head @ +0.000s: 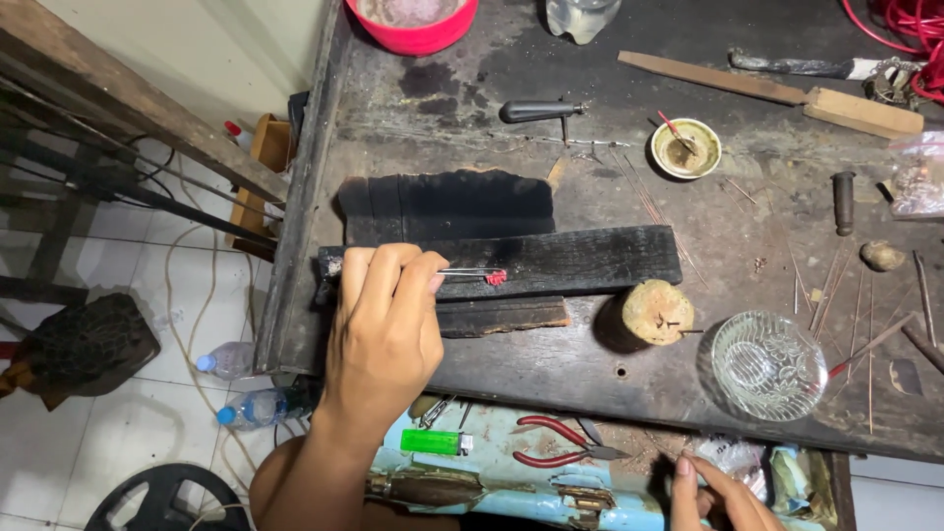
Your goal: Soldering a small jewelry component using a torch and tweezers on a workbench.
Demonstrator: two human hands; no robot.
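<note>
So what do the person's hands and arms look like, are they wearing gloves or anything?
No gloves. Both hands are bare. The left hand and its forearm show no sleeve, watch, bracelet or ring that I can see. The right hand is only partly in view at the bottom edge, also bare, with short plain fingernails; its arm is out of the picture, so I cannot tell about a sleeve there.

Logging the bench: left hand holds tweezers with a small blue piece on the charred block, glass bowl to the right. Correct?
Not quite: in the head view, the piece is red, not blue. The left hand does hold the tweezers over the charred block, glass bowl to the right.
</note>
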